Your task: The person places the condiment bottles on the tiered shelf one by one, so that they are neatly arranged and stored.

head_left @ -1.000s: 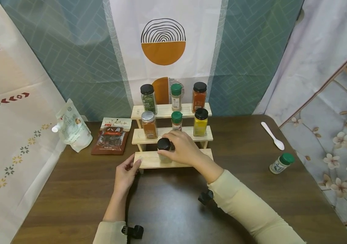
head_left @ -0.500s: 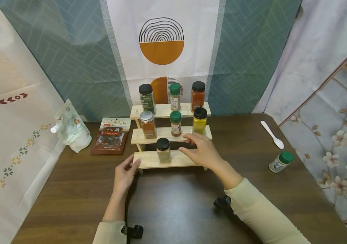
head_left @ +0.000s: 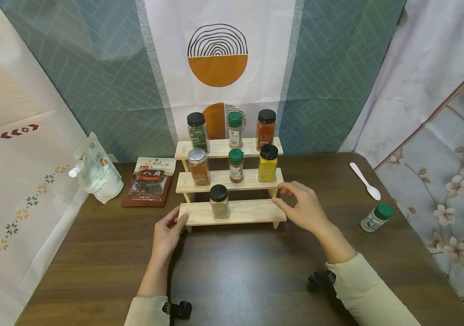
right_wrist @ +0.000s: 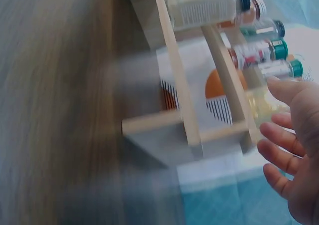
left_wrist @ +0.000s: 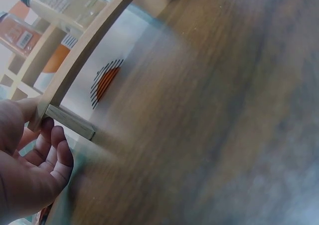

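Note:
A three-step wooden spice rack [head_left: 256, 211] stands on the table. My left hand [head_left: 167, 233] pinches the left end of its lowest step, thumb above and fingers below, as the left wrist view shows. On that step sits a black-lidded spice jar [head_left: 219, 203], upright and left of centre. At the rack's right end my right hand [head_left: 303, 207] holds nothing, its fingers loosely bent. In the right wrist view, that hand [right_wrist: 299, 135] appears apart from the wooden end. The middle step carries a silver-lidded jar [head_left: 199, 168], a green-capped shaker [head_left: 236, 167] and a yellow jar [head_left: 268, 165].
Three more spice jars stand on the top step, including a red one [head_left: 265, 131]. Left of the rack are a brown packet [head_left: 148, 183] and a white spouted pouch [head_left: 99, 172]. To the right lie a white spoon [head_left: 364, 181] and a green-capped shaker [head_left: 376, 218].
My right hand has let go of the black-lidded jar on the lowest step and moved right to the rack's right end. The left hand has stayed at the left end.

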`<state>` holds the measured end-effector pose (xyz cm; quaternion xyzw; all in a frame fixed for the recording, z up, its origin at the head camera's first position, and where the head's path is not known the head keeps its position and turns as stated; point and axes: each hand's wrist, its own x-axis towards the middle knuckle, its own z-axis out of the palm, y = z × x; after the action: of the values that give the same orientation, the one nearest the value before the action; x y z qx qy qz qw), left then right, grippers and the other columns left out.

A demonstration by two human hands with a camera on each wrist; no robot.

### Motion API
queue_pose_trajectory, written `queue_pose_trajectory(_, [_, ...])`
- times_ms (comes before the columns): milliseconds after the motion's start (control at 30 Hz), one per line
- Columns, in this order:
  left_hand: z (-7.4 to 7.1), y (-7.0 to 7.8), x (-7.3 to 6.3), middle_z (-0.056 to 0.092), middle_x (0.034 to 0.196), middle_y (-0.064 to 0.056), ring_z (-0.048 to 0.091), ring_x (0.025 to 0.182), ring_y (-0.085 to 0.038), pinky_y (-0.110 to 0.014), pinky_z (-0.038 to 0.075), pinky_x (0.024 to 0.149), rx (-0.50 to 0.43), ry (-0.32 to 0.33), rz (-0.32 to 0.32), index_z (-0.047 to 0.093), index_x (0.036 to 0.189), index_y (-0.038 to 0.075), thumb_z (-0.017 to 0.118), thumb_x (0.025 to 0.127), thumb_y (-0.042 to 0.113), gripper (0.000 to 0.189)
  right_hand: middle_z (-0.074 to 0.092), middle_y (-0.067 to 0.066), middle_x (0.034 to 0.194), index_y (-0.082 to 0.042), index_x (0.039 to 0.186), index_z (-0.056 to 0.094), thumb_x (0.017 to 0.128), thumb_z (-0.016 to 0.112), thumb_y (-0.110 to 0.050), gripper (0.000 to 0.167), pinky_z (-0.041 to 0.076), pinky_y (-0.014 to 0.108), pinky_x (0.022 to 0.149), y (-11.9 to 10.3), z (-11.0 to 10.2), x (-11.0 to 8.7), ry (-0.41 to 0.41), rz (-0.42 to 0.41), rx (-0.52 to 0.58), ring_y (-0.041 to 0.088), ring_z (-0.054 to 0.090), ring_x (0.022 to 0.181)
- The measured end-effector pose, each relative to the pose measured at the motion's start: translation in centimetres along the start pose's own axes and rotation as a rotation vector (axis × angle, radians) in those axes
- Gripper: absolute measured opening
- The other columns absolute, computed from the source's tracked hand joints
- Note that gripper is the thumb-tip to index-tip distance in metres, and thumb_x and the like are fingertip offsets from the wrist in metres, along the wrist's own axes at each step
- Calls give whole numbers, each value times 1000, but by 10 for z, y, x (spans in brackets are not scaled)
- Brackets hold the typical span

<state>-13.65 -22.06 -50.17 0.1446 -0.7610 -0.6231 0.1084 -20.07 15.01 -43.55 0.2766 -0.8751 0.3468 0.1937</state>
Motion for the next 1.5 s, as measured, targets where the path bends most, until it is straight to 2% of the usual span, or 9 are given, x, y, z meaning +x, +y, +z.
queue_pose_trajectory(133, [0, 1, -1, 63, 85, -11, 60, 71, -14, -21, 52, 63, -2, -13, 2, 60, 139, 0, 71, 97, 18, 47, 68, 7, 89, -4, 111, 71, 83, 86, -21, 36, 55, 47, 69, 12, -11, -12, 27, 8, -69, 25, 66, 81])
queue_pose_trajectory(400, [0, 0, -1, 64, 85, -10, 60, 71, -14, -21, 52, 63, -8, -3, -7, 61, 138, 1, 71, 97, 17, 46, 67, 7, 93, -4, 112, 70, 81, 87, -22, 39, 53, 46, 69, 33, -33, -26, 37, 36, -174, 26, 65, 82])
queue_pose_trajectory(700, [2, 1, 0, 63, 83, -8, 59, 68, -10, -19, 51, 60, 4, 1, -1, 60, 139, -1, 72, 97, 16, 47, 68, 14, 99, 1, 116, 67, 80, 87, -19, 46, 48, 56, 74, 48, -67, -42, 23, 82, -278, 32, 64, 85])
queue_pose_trajectory(900, [1, 1, 0, 61, 82, -9, 58, 66, -10, -19, 50, 59, 9, 11, 5, 60, 138, -2, 72, 96, 15, 47, 69, 18, 105, 3, 117, 67, 77, 88, -18, 50, 47, 57, 73, 58, -95, -52, 58, 58, -328, 38, 65, 90])
queue_pose_trajectory(1000, [1, 0, 1, 61, 83, -9, 58, 67, -10, -20, 51, 60, 11, 12, -3, 61, 138, 0, 72, 96, 16, 46, 69, 20, 107, 3, 118, 67, 77, 87, -18, 50, 41, 61, 75, 64, -108, -58, 78, 75, -344, 42, 62, 97])
queue_pose_trajectory(1100, [1, 1, 1, 61, 84, -9, 58, 68, -11, -21, 51, 61, 15, 8, -7, 61, 139, 1, 72, 97, 17, 46, 67, 22, 107, 3, 119, 67, 79, 86, -20, 51, 42, 62, 76, 70, -121, -64, 86, 95, -361, 45, 60, 98])
queue_pose_trajectory(1233, [0, 1, 1, 60, 84, -9, 58, 68, -11, -21, 51, 61, 15, 4, -11, 61, 139, 1, 71, 97, 16, 45, 65, 24, 108, 4, 121, 66, 81, 86, -23, 53, 43, 64, 80, 82, -136, -74, 70, 144, -388, 48, 58, 99])
queue_pose_trajectory(1333, [0, 1, 0, 60, 83, -8, 58, 68, -11, -21, 51, 61, 15, 0, -9, 61, 139, 1, 71, 97, 16, 46, 63, 27, 110, 6, 121, 64, 84, 84, -27, 54, 41, 67, 82, 91, -146, -83, 19, 204, -409, 50, 56, 101])
queue_pose_trajectory(1500, [0, 1, 0, 60, 84, -9, 57, 68, -10, -20, 51, 61, 13, 1, -9, 61, 139, 1, 71, 97, 16, 46, 65, 29, 103, 8, 115, 65, 84, 84, -28, 51, 47, 58, 69, 103, -160, -95, -93, 252, -419, 46, 61, 88])
